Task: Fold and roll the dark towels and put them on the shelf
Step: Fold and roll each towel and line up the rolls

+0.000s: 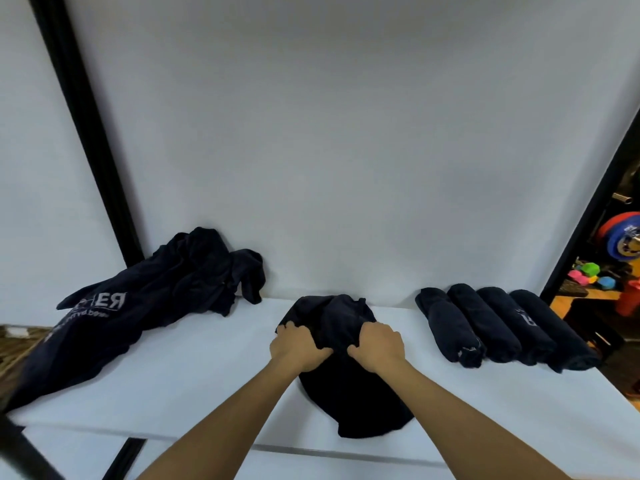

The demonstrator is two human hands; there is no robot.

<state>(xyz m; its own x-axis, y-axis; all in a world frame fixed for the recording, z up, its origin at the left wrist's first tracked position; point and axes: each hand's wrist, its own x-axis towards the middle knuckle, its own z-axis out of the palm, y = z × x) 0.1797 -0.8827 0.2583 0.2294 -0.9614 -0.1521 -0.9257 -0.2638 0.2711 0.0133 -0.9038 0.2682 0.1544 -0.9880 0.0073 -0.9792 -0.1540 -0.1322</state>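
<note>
On the white shelf (194, 368), curled fingers (294, 332) of both hands grip a bunched dark towel (346, 393).

The dark navy cloth towel (349, 393) in the near centre looks soft and matt, bunched into creases where the left hand (298, 346) and right hand (377, 344) grip it. It lies on a smooth, matt white surface (207, 368), and the same flat white finish covers the wall panel (329, 150) behind. At far left, a crumpled heap of dark cloth (149, 299) carries pale printed lettering. At right, four rolled dark cloth towels (502, 327) show a slightly napped, dull texture. The black upright post (86, 133) at left has a faint sheen.
</note>
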